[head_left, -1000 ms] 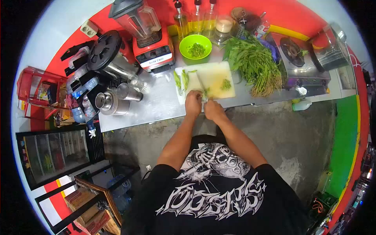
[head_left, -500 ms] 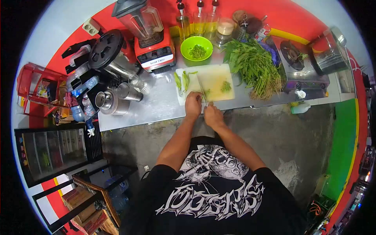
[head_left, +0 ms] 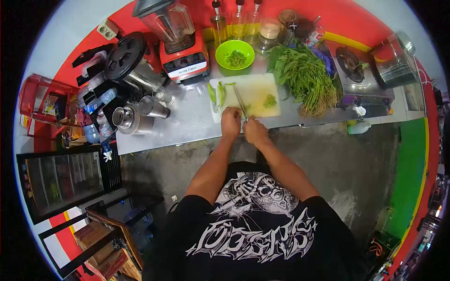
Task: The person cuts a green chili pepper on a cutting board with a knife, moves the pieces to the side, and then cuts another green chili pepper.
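On the white cutting board [head_left: 260, 84], a knife [head_left: 239, 97] points away from me, its handle in the closed fingers of my right hand [head_left: 256, 131]. Left of the blade, my left hand [head_left: 231, 122] is curled on the board's near edge, fingertips pinching leafy greens that are mostly hidden. Chopped greens [head_left: 270, 100] form a small pile right of the knife, with a few bits close to the blade. Uncut green pieces [head_left: 221, 93] lie at the board's left side. Beyond the board, a lime-green bowl [head_left: 225, 64] holds more chopped greens.
A large bunch of leafy greens with roots [head_left: 304, 79] lies right of the board, beside a gas stove [head_left: 365, 91]. Left stand a red blender [head_left: 185, 61], metal shakers [head_left: 153, 108] and a lidded steel container [head_left: 140, 77]. Pump bottles [head_left: 238, 25] line the back.
The knife blade leans a little more to the left at its tip. Both hands stay in nearly the same place, and the whole view has shifted slightly.
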